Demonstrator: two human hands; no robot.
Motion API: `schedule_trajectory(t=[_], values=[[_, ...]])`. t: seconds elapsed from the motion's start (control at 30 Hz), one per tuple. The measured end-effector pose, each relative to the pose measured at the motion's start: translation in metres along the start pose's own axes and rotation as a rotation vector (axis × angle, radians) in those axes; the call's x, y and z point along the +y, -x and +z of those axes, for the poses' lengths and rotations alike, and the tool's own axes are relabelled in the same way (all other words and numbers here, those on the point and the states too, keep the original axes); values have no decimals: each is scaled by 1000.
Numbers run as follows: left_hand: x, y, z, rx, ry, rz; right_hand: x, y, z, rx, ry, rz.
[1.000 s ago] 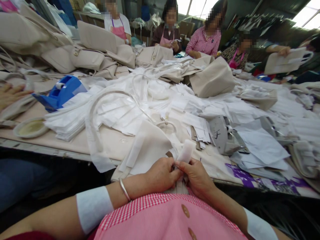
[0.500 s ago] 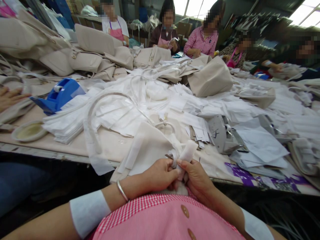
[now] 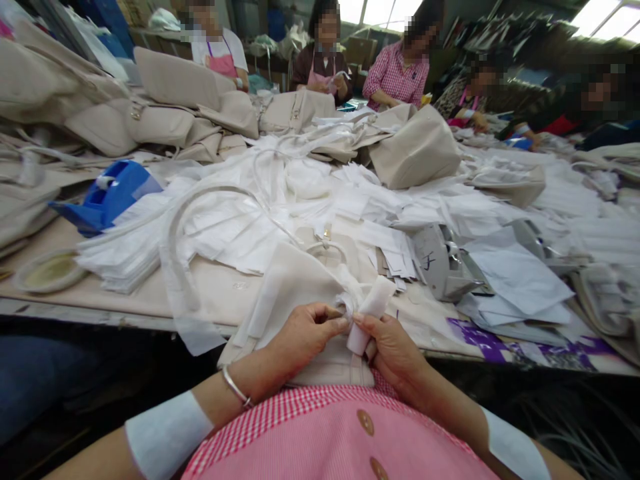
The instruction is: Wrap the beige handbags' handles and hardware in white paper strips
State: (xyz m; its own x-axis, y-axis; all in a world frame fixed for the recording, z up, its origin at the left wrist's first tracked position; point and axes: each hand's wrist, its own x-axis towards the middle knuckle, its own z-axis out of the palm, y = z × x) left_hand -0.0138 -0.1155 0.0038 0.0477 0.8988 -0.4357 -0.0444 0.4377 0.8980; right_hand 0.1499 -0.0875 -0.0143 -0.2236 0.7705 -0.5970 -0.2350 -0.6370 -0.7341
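Note:
A beige handbag (image 3: 300,293) lies tilted at the table edge against the apron, with a thin white sheet over part of it. My left hand (image 3: 307,333) is closed in a pinch at a bunched white wrapping (image 3: 346,303) on the bag. Close beside it, my right hand (image 3: 395,350) grips a folded white foam strip (image 3: 373,313) between thumb and fingers. What lies inside the wrapping is hidden. A long strap in clear wrap (image 3: 173,247) arcs from the bag to the left, its loose end hanging over the edge.
A blue tape dispenser (image 3: 113,197) and a shallow dish (image 3: 50,270) stand left. White sheets (image 3: 225,227) pile in the middle. A grey tape dispenser (image 3: 440,263) and papers (image 3: 520,280) lie right. More beige bags (image 3: 415,147) and several co-workers (image 3: 400,73) are across the table.
My left fingers have moved from a bunched grip over the strip to a pinch at the wrapping, uncovering the strip's lower end. Another person's hand at far left has left the view.

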Motion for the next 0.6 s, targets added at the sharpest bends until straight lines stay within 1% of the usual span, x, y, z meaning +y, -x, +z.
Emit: schedule_trajectory(t=[0.1, 0.23, 0.27, 0.43, 0.6], values=[[3, 2, 0, -25, -10, 9, -4, 3, 3, -24, -14, 15], [0, 0, 1, -152, -106, 38, -9, 5, 8, -46, -48, 23], [-1, -1, 2, -167, -141, 50, -10, 6, 9, -48, -57, 24], [-9, -9, 3, -180, -269, 100, -8, 2, 7, 4, -60, 24], [-8, -14, 1, -239, -422, 105, -5, 0, 4, 28, -35, 15]])
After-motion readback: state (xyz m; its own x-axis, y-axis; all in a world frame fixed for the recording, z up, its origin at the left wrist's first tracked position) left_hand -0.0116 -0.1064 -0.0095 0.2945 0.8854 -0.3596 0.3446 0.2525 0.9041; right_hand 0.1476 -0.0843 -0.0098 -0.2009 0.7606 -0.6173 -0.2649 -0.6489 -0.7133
